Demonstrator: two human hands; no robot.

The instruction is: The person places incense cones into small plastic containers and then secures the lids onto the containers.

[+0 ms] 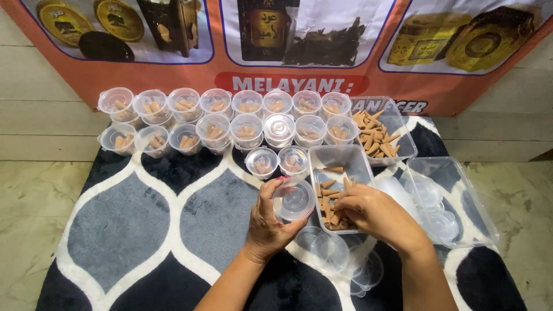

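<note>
The left hand (271, 222) holds an empty clear cup (294, 200) tilted mouth-open toward the tray of brown cones (333, 190) (handy for filling), where the right hand (371, 213) closes its fingers on cones, beside rows of filled cups (230, 118).

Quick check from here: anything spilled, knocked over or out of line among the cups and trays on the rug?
Nothing looks spilled or tipped. The filled small cups stand in two rows, with two more set apart in front. The brown cones stay inside their trays. The left hand holds an empty cup tilted.
</note>
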